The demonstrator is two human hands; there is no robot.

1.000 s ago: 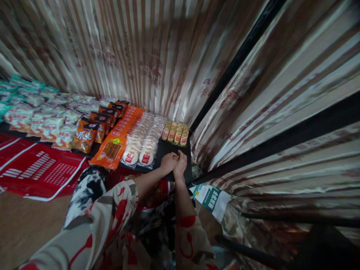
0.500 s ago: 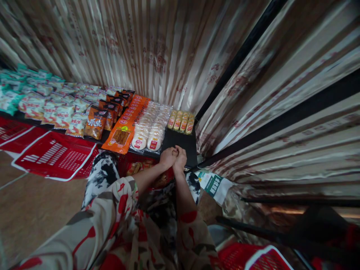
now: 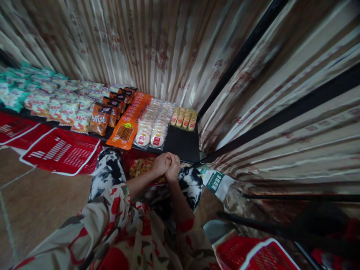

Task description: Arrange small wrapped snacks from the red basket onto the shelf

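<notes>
Quietly, in the head view, the left hand (image 3: pixel 162 164) and the right hand (image 3: pixel 173 168) were held clasped together, their fingers curled in; whether anything was enclosed between them could not be told. They were seen over the lap, just before the near edge of a black shelf (image 3: pixel 182 144). By the shelf's far right corner, four yellow packets (image 3: pixel 183 118) had been laid side by side. To their left, two rows of round white crackers in clear wrap (image 3: pixel 158 138) were set, flanked by an orange packet (image 3: pixel 126 125) that was laid flat, its near end reaching the shelf's front edge. Farther left, orange-brown bags (image 3: pixel 99 120), white-and-orange bags (image 3: pixel 67 112) and green bags (image 3: pixel 12 97) were lined up in tight rows. Below the shelf's front, red baskets (image 3: pixel 67 148) were placed at the left, and gold-wrapped snacks (image 3: pixel 140 167) were partly hidden by the left forearm. Behind, pleated striped cloth (image 3: pixel 157 45) was crossed by black poles (image 3: pixel 242 56). To the right of the knees, a white-and-green packet (image 3: pixel 216 182) was seen.
</notes>
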